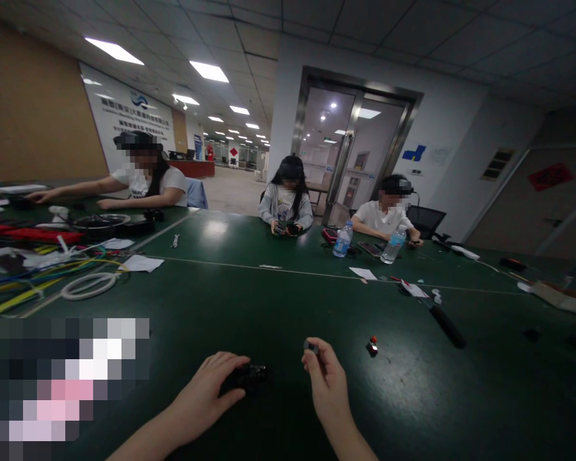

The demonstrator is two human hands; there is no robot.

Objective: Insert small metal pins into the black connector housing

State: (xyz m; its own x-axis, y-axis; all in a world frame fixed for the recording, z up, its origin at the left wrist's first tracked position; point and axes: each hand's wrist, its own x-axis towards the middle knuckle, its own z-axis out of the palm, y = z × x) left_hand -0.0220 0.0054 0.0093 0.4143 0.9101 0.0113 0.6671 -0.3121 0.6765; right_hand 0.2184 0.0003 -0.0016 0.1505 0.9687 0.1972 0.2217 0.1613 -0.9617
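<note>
My left hand (212, 387) rests low over the green table, its fingers and thumb around a small black device (256, 372) with a ridged, cylinder-like end. Part of that device is hidden by the fingers. Raised a little to the right of it, my right hand (327, 378) pinches a small dark grey round piece (310, 346) between thumb and fingertips. The two hands are apart. To the right of my right hand lies a small red and black object (373, 346), too small to name.
Cables (91, 286) and tools crowd the left side. A black-handled tool (447, 326) lies to the right. Two water bottles (343, 240) stand farther back, near paper scraps (363, 273). Three people (288, 198) sit across the table. An open cardboard box (561, 298) lies far right.
</note>
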